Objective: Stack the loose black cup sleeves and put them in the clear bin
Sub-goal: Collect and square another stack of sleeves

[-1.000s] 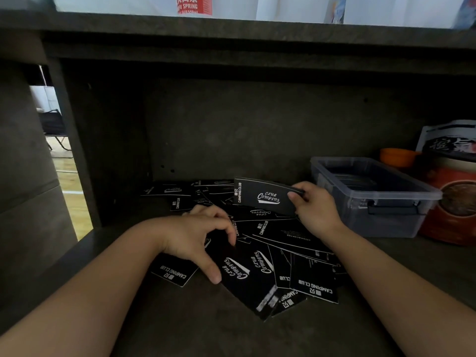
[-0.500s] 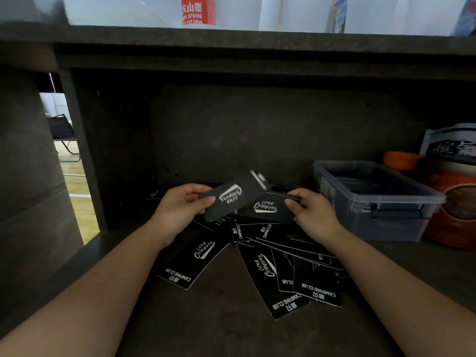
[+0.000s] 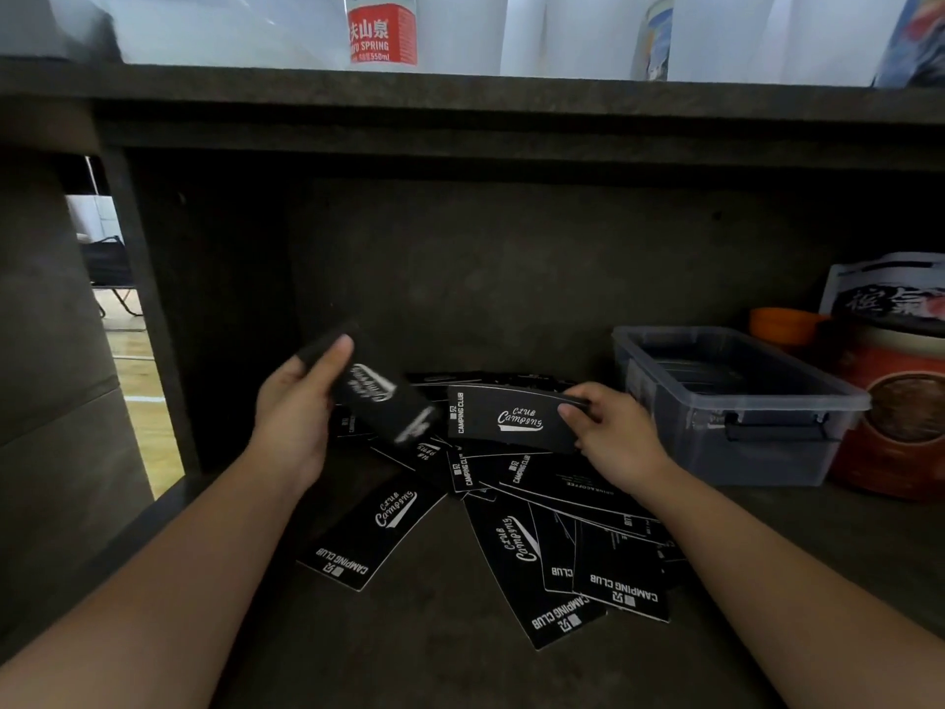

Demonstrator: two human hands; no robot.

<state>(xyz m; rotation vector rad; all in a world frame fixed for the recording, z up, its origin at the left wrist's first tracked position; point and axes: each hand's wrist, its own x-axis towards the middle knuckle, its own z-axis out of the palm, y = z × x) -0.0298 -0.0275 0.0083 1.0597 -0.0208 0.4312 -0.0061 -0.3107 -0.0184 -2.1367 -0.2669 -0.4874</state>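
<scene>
Since a moment ago the left hand [image 3: 296, 417] has pulled its blurred sleeve [image 3: 381, 394] left, apart from the flat sleeve [image 3: 506, 419] pinched in the right hand [image 3: 608, 432]. Loose sleeves [image 3: 532, 550] lie scattered on the shelf [image 3: 409, 657] nearer; the clear bin [image 3: 726, 401] stands right.

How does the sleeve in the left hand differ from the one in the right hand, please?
The left hand's sleeve is tilted and motion-blurred; the right hand's sleeve is level, its print sharp. The left hand grips its sleeve with the thumb across the face; the right hand pinches its sleeve by the right end. Both are black with white Club Camping print, held above the loose pile.
</scene>
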